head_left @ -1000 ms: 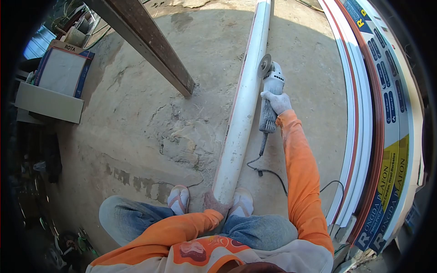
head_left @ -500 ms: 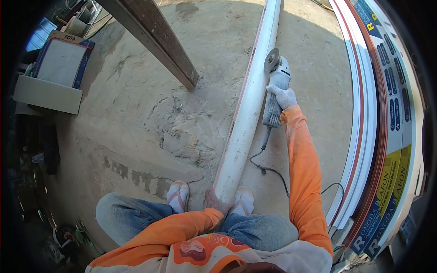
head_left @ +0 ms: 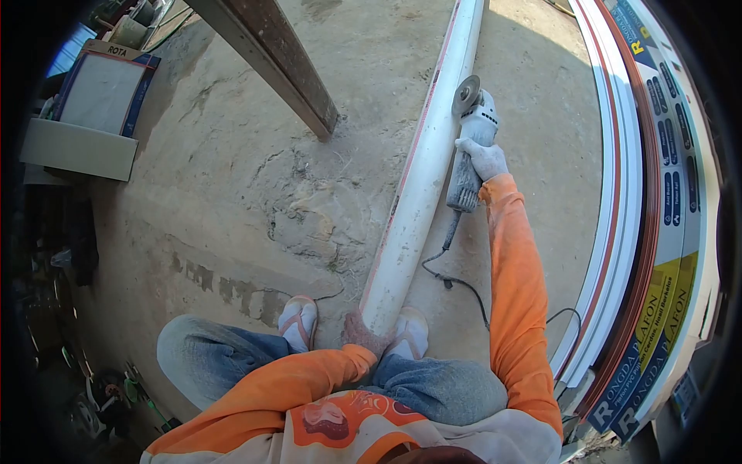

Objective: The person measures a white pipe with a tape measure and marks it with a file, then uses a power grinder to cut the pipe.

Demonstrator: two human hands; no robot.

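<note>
While dust greys the grinder, the long panel looks white.

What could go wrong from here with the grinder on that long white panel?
1. The white panel is steadied only by the left hand at its near end, so it could shift under the disc.
2. The right hand holds the angle grinder alone, so a kick may be hard to control.
3. The cord trails close to the sandalled feet and might snag.

White panel, orange sleeves, grinder seemingly dusty-grey
</note>
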